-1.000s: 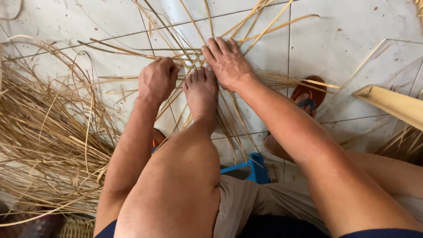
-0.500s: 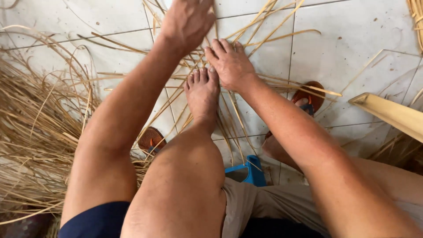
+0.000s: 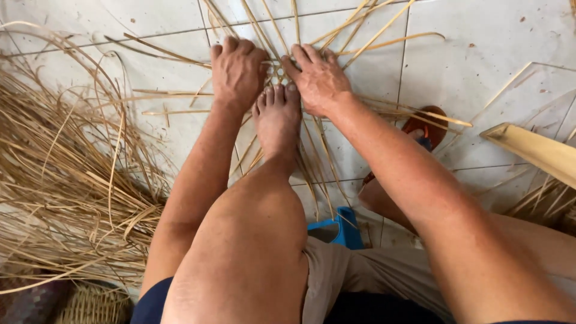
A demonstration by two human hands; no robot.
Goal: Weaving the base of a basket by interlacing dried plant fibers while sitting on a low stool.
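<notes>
Tiled floor (image 3: 480, 54): weave (image 3: 276, 73) between grips

Bright, even daylight; soft shadows; sharp, edges maybe slightly warped.

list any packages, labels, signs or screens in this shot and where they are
None in view: only pale cane strips under the left hand and right hand, a loose cane heap at left, a blue stool, a sandal and the tiled floor.
</notes>
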